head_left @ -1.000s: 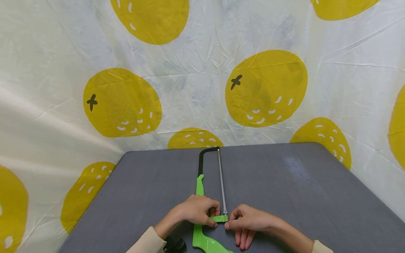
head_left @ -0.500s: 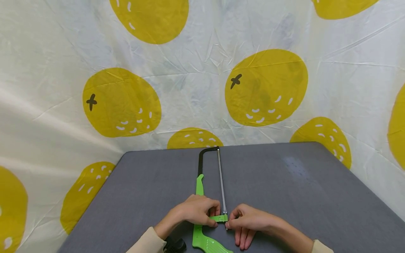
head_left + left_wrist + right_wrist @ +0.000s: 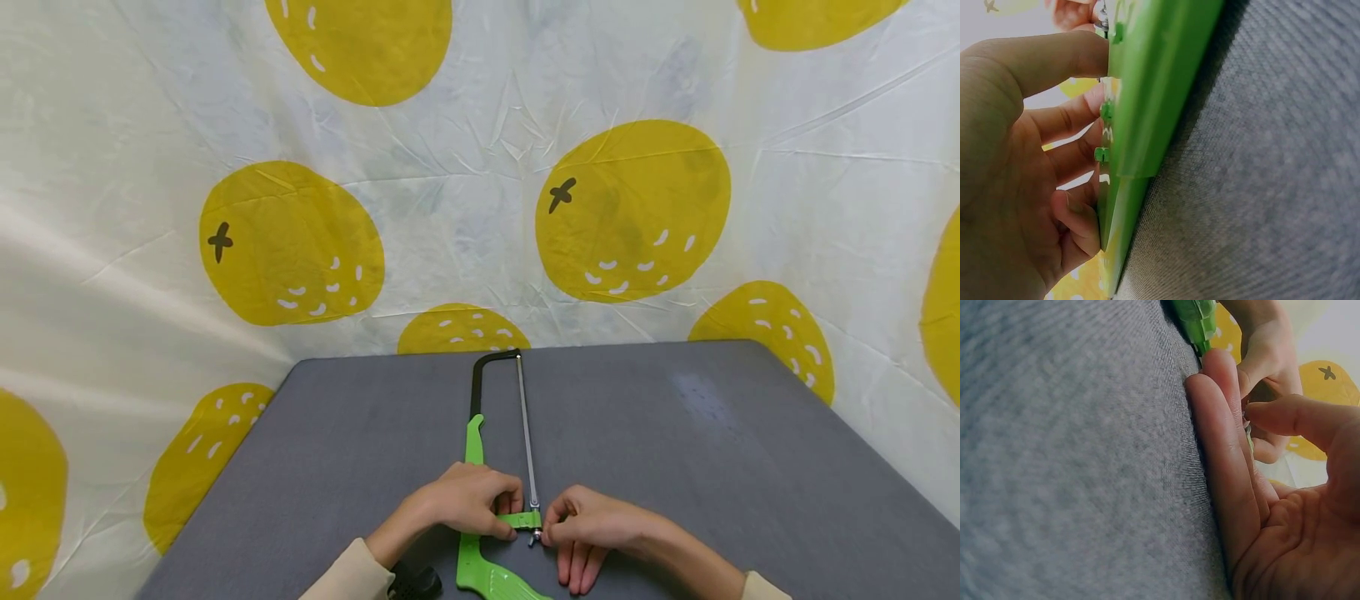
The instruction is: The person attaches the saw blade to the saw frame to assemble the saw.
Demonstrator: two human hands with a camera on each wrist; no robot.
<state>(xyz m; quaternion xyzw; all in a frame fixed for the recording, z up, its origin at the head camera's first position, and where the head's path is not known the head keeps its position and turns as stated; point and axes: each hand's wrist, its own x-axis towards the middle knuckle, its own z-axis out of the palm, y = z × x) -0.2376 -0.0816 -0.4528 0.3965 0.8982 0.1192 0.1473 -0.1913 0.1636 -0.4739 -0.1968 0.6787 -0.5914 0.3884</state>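
A hacksaw with a green handle and black front frame lies flat, its thin blade running along the right side. My left hand reaches over the frame and holds the short green arm at the blade's near end between thumb and fingers. In the left wrist view the thumb presses the green frame. A small metal wing nut sticks out just below that arm. My right hand has thumb and index finger at the wing nut, pinching its side, while its other fingers extend down onto the table.
The grey cloth-covered table spreads out on both sides. A white curtain printed with yellow fruit hangs behind and at the sides. A dark rounded object sits beside my left wrist.
The right thumb and index finger shift slightly at the wing nut, which has turned and shows more now. My left hand and the hacksaw stay in place.
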